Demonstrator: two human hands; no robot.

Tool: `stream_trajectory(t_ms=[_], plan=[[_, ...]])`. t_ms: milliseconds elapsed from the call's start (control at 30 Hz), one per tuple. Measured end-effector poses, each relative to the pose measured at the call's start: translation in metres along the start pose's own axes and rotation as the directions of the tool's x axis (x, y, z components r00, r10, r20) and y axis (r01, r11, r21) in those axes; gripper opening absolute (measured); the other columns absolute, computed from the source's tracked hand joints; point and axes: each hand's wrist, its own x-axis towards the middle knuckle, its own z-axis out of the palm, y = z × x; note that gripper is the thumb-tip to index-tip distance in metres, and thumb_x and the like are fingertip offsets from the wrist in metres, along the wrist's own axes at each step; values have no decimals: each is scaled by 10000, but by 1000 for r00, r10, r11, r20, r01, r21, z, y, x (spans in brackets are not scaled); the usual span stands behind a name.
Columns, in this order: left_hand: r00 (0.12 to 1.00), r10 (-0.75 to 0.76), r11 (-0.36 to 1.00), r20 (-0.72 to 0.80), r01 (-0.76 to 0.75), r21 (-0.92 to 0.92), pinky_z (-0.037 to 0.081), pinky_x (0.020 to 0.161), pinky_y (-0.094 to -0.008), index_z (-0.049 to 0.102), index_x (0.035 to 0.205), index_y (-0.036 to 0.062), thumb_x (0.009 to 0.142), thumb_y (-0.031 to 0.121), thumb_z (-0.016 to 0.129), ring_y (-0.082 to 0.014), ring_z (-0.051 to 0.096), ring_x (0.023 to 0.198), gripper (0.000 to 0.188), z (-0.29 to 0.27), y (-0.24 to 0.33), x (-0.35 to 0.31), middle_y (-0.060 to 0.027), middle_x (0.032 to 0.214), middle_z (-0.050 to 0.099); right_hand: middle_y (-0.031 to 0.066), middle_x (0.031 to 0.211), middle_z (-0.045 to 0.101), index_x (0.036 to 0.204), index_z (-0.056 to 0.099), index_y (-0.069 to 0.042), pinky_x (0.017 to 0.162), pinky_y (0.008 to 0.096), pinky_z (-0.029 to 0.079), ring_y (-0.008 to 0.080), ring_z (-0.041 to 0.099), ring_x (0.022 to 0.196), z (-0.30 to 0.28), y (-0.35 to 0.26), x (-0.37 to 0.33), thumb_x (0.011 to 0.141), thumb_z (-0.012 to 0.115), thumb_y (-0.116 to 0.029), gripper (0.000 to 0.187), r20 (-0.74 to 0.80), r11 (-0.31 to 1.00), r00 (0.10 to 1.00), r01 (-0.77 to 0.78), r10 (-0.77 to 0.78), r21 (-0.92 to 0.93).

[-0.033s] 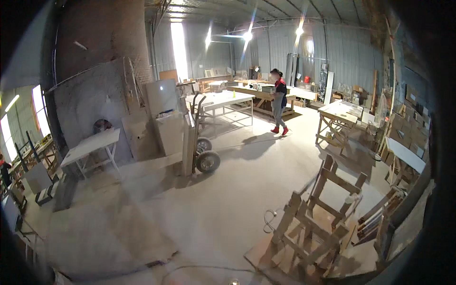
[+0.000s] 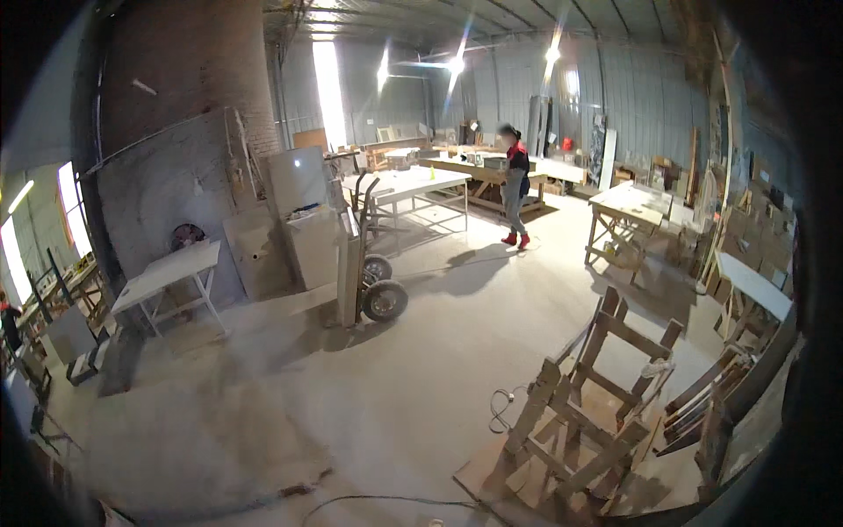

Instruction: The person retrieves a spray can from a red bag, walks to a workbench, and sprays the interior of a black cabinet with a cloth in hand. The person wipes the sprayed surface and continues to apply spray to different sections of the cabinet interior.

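Neither of my hands shows in the head view. Closest to me at the lower right stand rough wooden trestles (image 2: pixel 580 413), tangled together on a board (image 2: pixel 479 470). A dark cable (image 2: pixel 386 498) runs along the floor at the bottom edge, and a small loop of cord (image 2: pixel 501 411) lies left of the trestles. Near the middle, a two-wheeled hand truck (image 2: pixel 384 300) stands upright with a tall flat panel (image 2: pixel 349 272) against it.
Beyond the hand truck, a person (image 2: pixel 515 184) with red shoes stands near long worktables (image 2: pixel 421 183). At left a white-topped table (image 2: pixel 167 274) stands by a wall. Another wooden table (image 2: pixel 628 206) and stacked boxes (image 2: pixel 755 237) are at right. Pale dusty floor (image 2: pixel 351 386) lies between.
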Motion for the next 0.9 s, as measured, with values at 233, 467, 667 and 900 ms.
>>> stream_trajectory(t_ms=[233, 467, 667, 900], plan=[[997, -69, 998, 36, 69, 15, 520, 585, -412, 691, 910, 57, 831, 215, 646, -227, 632, 648, 182, -30, 113, 81, -116, 746, 677, 72, 797, 692, 935, 710, -24, 642, 331, 527, 160, 636, 671, -70, -215, 141, 943, 655, -303, 285, -30, 966, 980, 199, -197, 166], [992, -70, 996, 108, 63, 66, 515, 573, -412, 683, 926, 58, 832, 208, 647, -223, 625, 636, 181, -45, 240, 222, -114, 735, 668, 61, 780, 691, 905, 728, -26, 703, 336, 560, 185, 662, 698, -116, -356, 216, 897, 636, -308, 296, -122, 950, 953, 291, -278, 110], [988, 30, 986, 151, -54, 161, 510, 562, -412, 675, 940, 58, 833, 203, 647, -220, 620, 626, 182, -87, 422, 372, -112, 725, 661, 61, 778, 691, 908, 723, -32, 686, 337, 552, 186, 657, 688, -165, -418, 243, 902, 630, -309, 292, -147, 990, 989, 30, -9, 140], [949, 220, 933, 224, -272, 236, 505, 550, -412, 666, 955, 58, 834, 196, 648, -216, 613, 614, 185, -87, 655, 521, -109, 714, 653, 61, 776, 691, 912, 718, -40, 666, 338, 544, 187, 652, 677, -213, -484, 283, 907, 624, -311, 287, -212, 938, 972, -27, 106, 345]])
